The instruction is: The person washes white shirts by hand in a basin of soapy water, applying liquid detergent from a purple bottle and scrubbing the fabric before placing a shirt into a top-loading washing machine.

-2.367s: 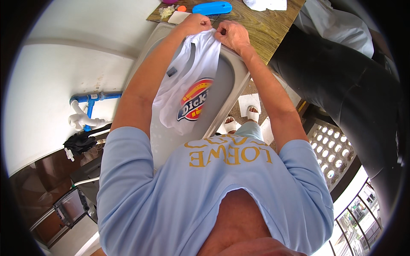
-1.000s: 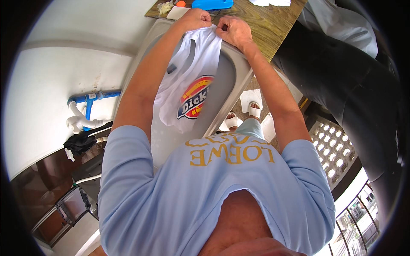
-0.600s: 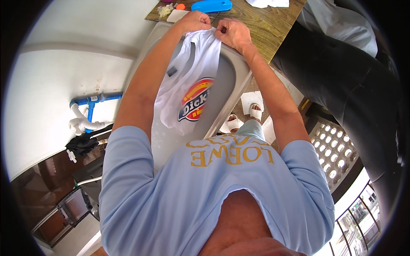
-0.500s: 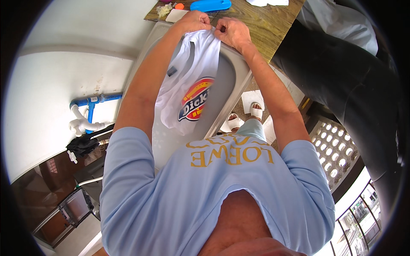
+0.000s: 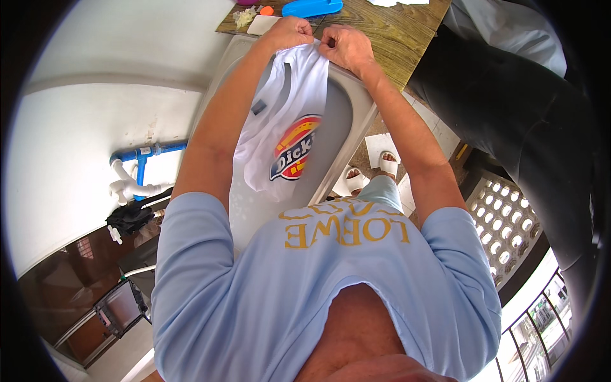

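Note:
A white T-shirt [image 5: 270, 137] with a red, yellow and dark blue printed badge hangs down over the grey basin [image 5: 364, 105], bunched and creased. My left hand [image 5: 289, 33] is closed in a pinch at the far end of the shirt's upper edge. Close beside it, my right hand [image 5: 349, 48] pinches the same edge, thumb against curled fingers. Both hands are at the basin's far rim. The lower part of the shirt hangs toward me, and a small dark patch shows on its left part.
Beyond the basin is a wood-patterned board [image 5: 394, 38] with a blue plastic object [image 5: 312, 7], an orange cap-like piece [image 5: 266, 11] and a white block [image 5: 263, 25]. Blue and white pipes [image 5: 141, 167] run along the left wall. A large black covered shape [image 5: 503, 121] stands at right.
The view has shifted slightly. My hands keep their pinch on the shirt's edge, and the shirt hangs almost as before.

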